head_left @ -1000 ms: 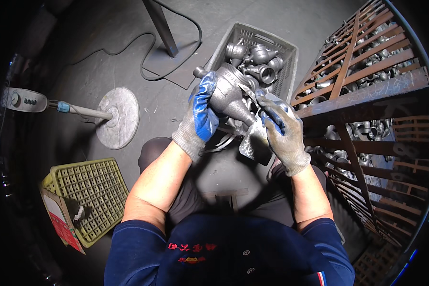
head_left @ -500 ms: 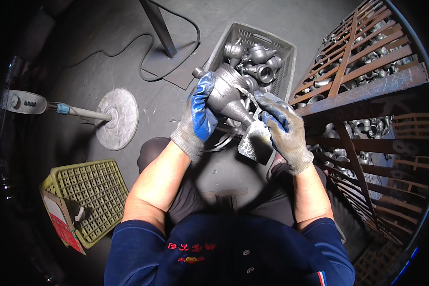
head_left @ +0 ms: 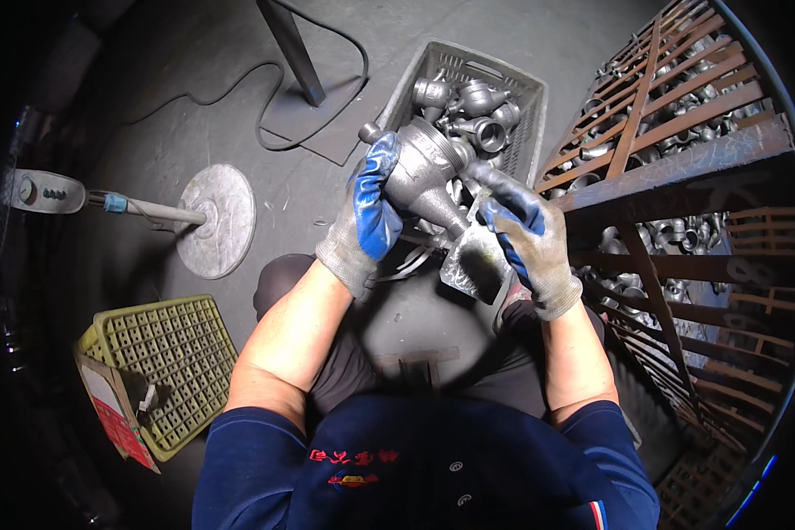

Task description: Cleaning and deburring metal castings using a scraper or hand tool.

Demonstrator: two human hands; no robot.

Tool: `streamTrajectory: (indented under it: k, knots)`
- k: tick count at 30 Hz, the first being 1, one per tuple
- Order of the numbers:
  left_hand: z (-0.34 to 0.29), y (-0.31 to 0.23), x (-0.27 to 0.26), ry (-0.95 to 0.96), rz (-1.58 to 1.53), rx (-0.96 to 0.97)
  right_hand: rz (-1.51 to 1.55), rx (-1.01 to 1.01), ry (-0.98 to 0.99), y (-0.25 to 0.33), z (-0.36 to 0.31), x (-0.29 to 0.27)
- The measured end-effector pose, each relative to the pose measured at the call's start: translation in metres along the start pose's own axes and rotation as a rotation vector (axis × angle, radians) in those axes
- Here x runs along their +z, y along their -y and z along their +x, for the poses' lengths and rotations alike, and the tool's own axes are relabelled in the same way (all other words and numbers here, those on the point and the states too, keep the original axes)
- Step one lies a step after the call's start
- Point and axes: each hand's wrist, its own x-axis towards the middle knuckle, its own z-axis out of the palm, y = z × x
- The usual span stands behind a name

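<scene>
My left hand [head_left: 373,199], in a grey glove with a blue coated palm, is closed round a grey metal pipe fitting [head_left: 422,172]. The fitting is funnel-shaped, with a wide ridged rim at the top and a narrow stem pointing down. A short metal stub [head_left: 370,132] sticks out beside the left fingers. The stem's end meets a grey metal block [head_left: 475,265] between my knees; whether they touch is unclear. My right hand [head_left: 526,225], gloved alike, is beside the rim with its fingers bent in. Its fingertips are blurred, and whatever they hold cannot be made out.
Ahead, a grey plastic crate [head_left: 539,132] holds several metal fittings [head_left: 481,97]. A rusty barred metal cage [head_left: 671,168] full of fittings stands at right. At left are a round-based stand [head_left: 216,221], a yellow-green crate [head_left: 168,362] and a black cable [head_left: 265,106] on the floor.
My right hand has shifted slightly, its fingertips drawing back from the fitting's rim. A pale strip seen at the rim before no longer shows. The left hand keeps its hold.
</scene>
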Motion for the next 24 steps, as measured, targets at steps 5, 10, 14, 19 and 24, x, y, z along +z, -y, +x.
streamTrajectory:
  k: [5, 10, 14, 19, 24]
  knots:
    - [-0.005, 0.008, 0.009, 0.031, 0.137, 0.058, 0.265, 0.097, -0.167, -0.001, 0.010, 0.011]
    - [-0.004, 0.016, -0.006, 0.077, 0.000, -0.066, 0.125, 0.221, -0.176, -0.009, 0.014, 0.018]
    - [0.004, 0.021, -0.034, 0.243, 1.082, 0.355, 0.164, 0.333, -0.237, -0.013, 0.016, 0.022]
    - [-0.010, 0.009, 0.008, 0.186, -0.056, -0.185, -0.044, 0.127, -0.138, -0.012, 0.014, 0.021]
    - [-0.001, 0.009, 0.000, 0.138, -0.056, -0.173, 0.064, 0.143, -0.082, -0.009, 0.015, 0.019]
